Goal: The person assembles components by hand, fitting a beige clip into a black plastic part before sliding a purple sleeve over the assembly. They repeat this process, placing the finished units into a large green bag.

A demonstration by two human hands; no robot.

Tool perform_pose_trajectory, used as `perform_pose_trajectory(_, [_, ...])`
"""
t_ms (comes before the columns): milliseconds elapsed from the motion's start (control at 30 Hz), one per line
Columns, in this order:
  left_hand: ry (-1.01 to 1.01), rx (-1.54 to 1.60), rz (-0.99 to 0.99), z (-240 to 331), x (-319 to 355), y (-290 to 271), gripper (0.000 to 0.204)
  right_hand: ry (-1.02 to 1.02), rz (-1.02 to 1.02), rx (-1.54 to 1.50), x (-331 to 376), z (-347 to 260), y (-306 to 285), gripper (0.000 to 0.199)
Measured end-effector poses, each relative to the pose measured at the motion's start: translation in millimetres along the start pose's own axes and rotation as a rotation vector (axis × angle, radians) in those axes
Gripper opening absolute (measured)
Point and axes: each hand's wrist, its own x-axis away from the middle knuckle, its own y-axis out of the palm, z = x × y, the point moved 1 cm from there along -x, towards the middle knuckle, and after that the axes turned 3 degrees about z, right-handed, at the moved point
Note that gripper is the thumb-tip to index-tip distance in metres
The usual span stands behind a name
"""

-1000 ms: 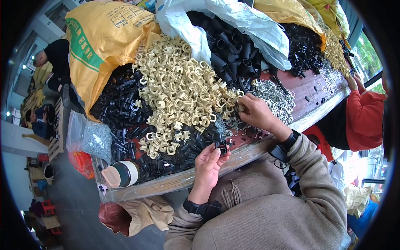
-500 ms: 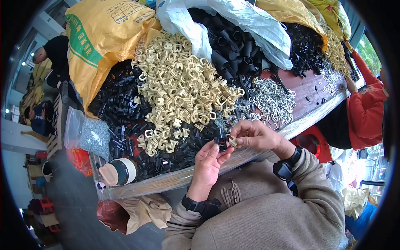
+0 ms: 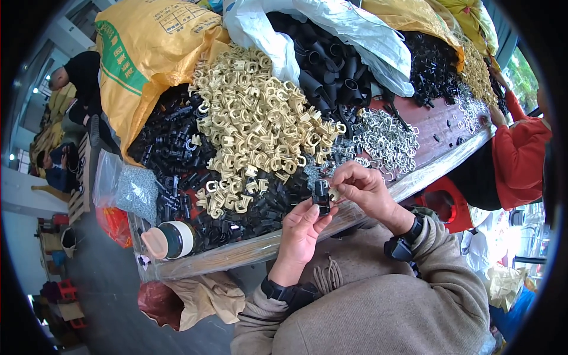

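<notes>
Over the table's front edge, my left hand (image 3: 300, 232) is closed on a small black plastic part (image 3: 321, 196), held upright between thumb and fingers. My right hand (image 3: 370, 190) pinches a small beige plastic clip (image 3: 333, 194) against that part's right side; whether the two are joined I cannot tell. Just beyond my hands spreads a heap of beige plastic clips (image 3: 254, 112), mostly U-shaped. Small black plastic pieces (image 3: 236, 222) lie left of my left hand. A pile of shiny metal wire loops (image 3: 384, 142) sits beyond my right hand.
At the front left corner stand a jar with a pink lid (image 3: 171, 241) and a clear bag of small grey parts (image 3: 137, 192). Black tubes (image 3: 337, 65) spill from a white sack (image 3: 367, 35) at the back. A yellow sack (image 3: 160, 41) leans behind. At right, a person in red (image 3: 520, 160) works.
Both hands have shifted slightly, the left one a little right and the black part a little upward. The right hand keeps the beige clip against it. The person in red has moved an arm.
</notes>
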Motion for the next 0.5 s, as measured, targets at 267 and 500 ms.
perform_pose_trajectory(267, [-0.047, -0.029, 0.008, -2, 2, 1, 0.026, -0.246, -0.099, 0.205, -8, -26, -4, 0.007])
perform_pose_trajectory(500, [-0.116, -0.053, -0.031, -3, 4, -2, 0.027, -0.419, -0.294, 0.473, -13, -38, 4, 0.011])
